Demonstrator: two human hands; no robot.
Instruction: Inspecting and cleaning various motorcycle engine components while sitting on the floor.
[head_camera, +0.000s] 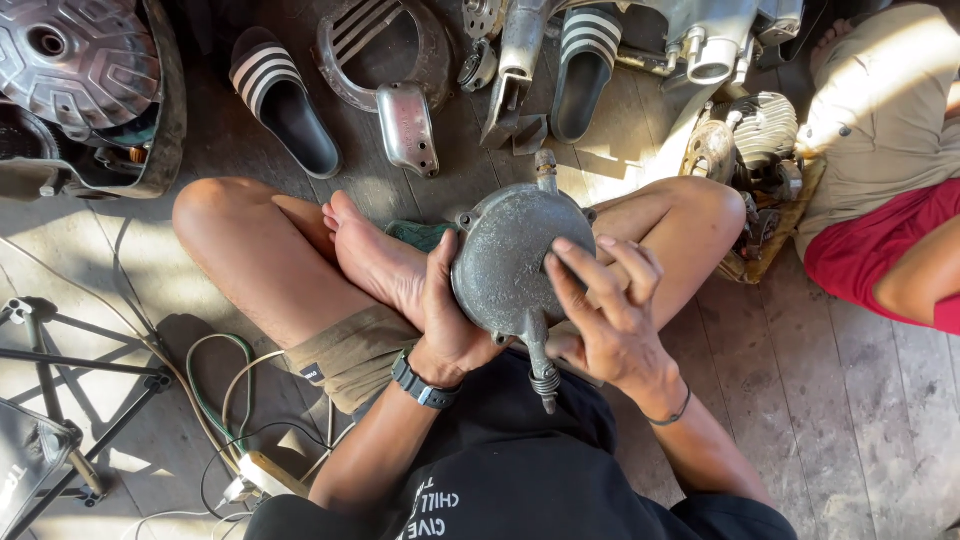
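Note:
I sit cross-legged on a plank floor and hold a round grey metal engine cover (510, 255) over my lap. It has bolt lugs around its rim, a threaded stub at the top and a spring-wrapped stem pointing down toward my black shirt. My left hand (445, 310) grips its left edge from below, thumb on the rim, a dark watch on the wrist. My right hand (600, 315) presses its fingers flat against the cover's right face; a thin band circles that wrist.
Two black striped slides (285, 100) (585, 65) lie ahead among metal engine parts (405, 125). A finned cylinder (760, 130) sits at the right beside another seated person (880, 150). A ribbed cover (75, 60) is top left; cables (225, 400) and a tripod (60, 400) lie at the left.

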